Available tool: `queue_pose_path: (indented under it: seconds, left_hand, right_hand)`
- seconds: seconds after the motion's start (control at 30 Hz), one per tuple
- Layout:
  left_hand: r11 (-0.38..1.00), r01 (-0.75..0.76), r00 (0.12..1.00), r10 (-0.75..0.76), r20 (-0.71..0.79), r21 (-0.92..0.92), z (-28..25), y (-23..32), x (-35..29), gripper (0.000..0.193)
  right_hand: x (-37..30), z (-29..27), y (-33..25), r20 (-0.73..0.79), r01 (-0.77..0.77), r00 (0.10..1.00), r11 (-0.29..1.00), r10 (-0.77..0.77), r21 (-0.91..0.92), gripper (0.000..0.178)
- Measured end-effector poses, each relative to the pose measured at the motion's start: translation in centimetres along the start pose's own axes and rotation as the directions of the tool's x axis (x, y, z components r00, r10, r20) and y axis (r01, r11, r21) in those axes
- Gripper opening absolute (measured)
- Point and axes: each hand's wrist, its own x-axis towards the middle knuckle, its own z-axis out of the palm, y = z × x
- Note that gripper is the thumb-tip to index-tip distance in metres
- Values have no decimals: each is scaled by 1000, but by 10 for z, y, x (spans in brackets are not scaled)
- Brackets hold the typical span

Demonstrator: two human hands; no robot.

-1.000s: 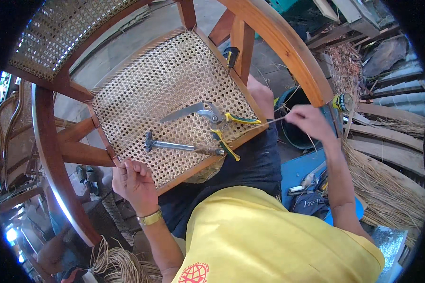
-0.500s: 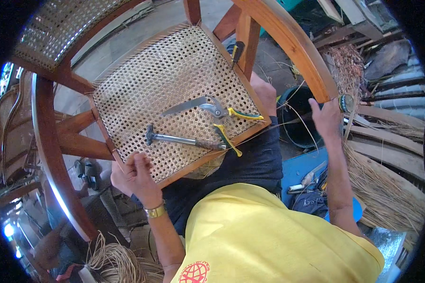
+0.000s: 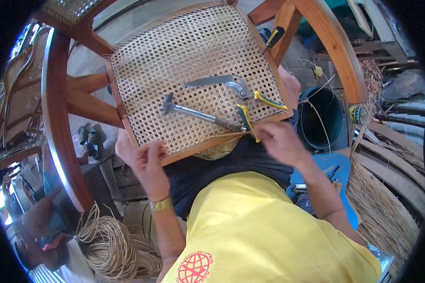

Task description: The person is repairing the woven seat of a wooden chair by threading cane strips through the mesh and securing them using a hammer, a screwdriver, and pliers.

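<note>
A wooden chair with a woven cane seat [image 3: 184, 56] rests across my lap. My left hand [image 3: 152, 170] is at the front left edge of the seat frame, fingertips drawn together; whatever they may pinch is hidden. My right hand [image 3: 284, 144] hovers by the front edge, fingers bent and slightly blurred, close to the hammer's grip and one shears handle. Contact there cannot be made out. The hammer [image 3: 193, 112] lies on the cane, its head to the left. Above it lie pruning shears [image 3: 241, 88] with yellow and green handles, blades apart.
A screwdriver [image 3: 275, 36] stands at the seat's right edge. Right of my knee is a dark bucket [image 3: 320, 120] with loose strands. A jar [image 3: 358, 114] sits beyond the armrest [image 3: 333, 37]. Coiled cane [image 3: 111, 247] lies lower left, long fibres [image 3: 378, 207] lower right. Another person [image 3: 42, 221] is at left.
My right hand has left the armrest's end and come inward to the seat's front edge. My left hand stays at the front left edge. The whole view has shifted.
</note>
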Motion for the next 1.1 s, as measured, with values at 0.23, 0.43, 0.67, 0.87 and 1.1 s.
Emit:
queue_pose_path:
  seconds: [0.23,0.43,0.67,0.87,1.1]
  left_hand:
    - [999,-27,982,23,-186,-19,-111,-37,1,12]
    - [999,38,981,-40,-190,-14,-123,-46,5,16]
    - [998,66,997,-66,31,9,-53,-25,5,13]
    - [996,85,961,-73,268,-35,29,-16,0,10]
    - [950,47,980,-103,169,307,35,12,-8,17]
  right_hand:
    - [-11,-96,82,-95,-150,987,964,132,-221,11]
    - [-44,-140,97,-218,-262,953,935,211,-238,18]
    - [-97,-187,162,-816,-406,526,914,239,7,18]
    - [-145,-181,295,-655,-581,512,785,556,213,21]
    - [-121,-55,510,-188,-621,782,768,594,-154,61]
